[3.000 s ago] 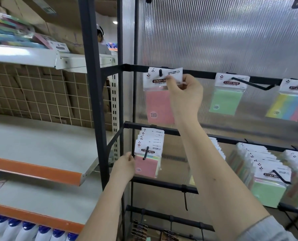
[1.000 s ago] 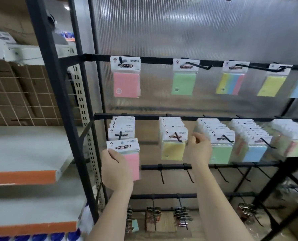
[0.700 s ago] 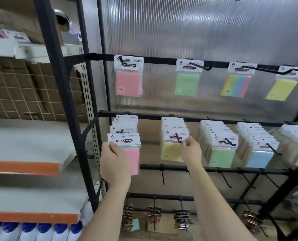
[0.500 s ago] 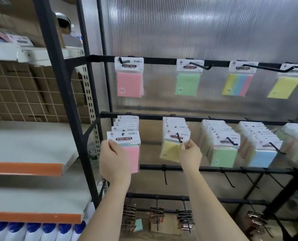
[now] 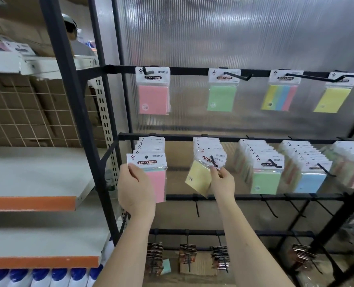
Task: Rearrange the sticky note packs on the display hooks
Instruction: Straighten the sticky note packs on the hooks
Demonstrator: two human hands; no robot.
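Note:
My left hand (image 5: 135, 188) grips a pink sticky note pack (image 5: 151, 175) off its hook, in front of the leftmost stack (image 5: 151, 145) on the middle bar. My right hand (image 5: 222, 182) pinches the header of a yellow pack (image 5: 201, 177), tilted at the tip of the second hook (image 5: 213, 161), with more packs (image 5: 207, 143) behind it. On the top bar single packs hang: pink (image 5: 153, 94), green (image 5: 222, 93), multicolour (image 5: 280, 94) and yellow (image 5: 333, 95).
Further stacks of green (image 5: 263, 175), blue (image 5: 308, 177) and mixed packs (image 5: 352, 164) fill the middle bar to the right. Empty hooks (image 5: 196, 206) line the bar below, and clip cards (image 5: 187, 255) hang lower. A black frame post (image 5: 76, 112) and grey shelves (image 5: 33, 175) stand left.
My right hand moved left from the green stack to the yellow stack and took the front yellow pack, tilting it at the hook tip. My left hand kept the pink pack.

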